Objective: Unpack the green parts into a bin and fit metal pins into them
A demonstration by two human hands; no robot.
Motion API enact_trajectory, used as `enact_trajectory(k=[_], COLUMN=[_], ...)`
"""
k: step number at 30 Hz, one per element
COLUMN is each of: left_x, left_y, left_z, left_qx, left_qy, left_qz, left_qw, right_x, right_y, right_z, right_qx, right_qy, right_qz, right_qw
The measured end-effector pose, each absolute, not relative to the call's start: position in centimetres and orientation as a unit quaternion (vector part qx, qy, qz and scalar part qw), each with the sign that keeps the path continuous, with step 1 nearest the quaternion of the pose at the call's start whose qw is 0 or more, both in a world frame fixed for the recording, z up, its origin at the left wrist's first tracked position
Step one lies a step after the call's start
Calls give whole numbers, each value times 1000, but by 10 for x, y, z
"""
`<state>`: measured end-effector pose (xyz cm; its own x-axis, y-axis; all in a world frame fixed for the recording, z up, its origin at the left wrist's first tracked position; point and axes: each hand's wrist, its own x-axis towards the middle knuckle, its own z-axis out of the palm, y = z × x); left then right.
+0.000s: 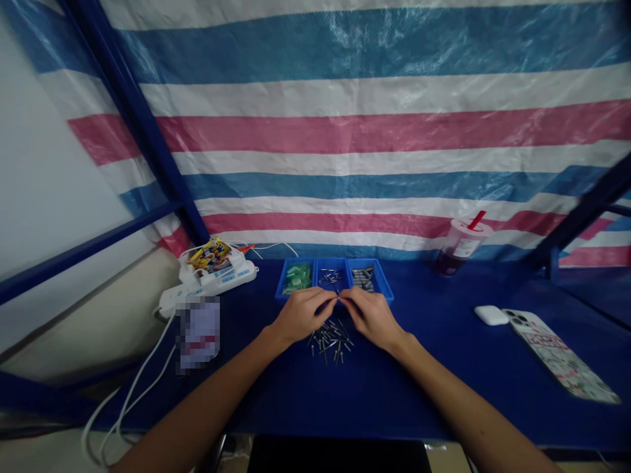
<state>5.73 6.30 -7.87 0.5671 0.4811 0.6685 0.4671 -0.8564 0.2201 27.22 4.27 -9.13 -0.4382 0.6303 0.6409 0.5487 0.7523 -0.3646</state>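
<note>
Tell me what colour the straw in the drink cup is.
The straw is red, seen best in the head view.

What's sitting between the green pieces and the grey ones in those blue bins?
Between the green pieces and the grey pieces lies the middle blue bin, holding some thin metal pins. The head view shows this.

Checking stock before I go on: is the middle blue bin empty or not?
Not empty: several thin metal pins lie in the middle bin, with bare blue floor showing around them.
</note>
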Motion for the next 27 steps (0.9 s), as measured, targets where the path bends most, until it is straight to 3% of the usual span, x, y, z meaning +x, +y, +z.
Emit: enact_trajectory(k=[27], left_x=[57], left_y=[64], left_z=[-79], left_qx=[899], left_qy=[251], left_qz=[354], left_qw=[-62], right_x=[273], right_y=[41], right_z=[-88], right_qx=[-346], right_qy=[-875], right_qz=[80], right_qw=[330])
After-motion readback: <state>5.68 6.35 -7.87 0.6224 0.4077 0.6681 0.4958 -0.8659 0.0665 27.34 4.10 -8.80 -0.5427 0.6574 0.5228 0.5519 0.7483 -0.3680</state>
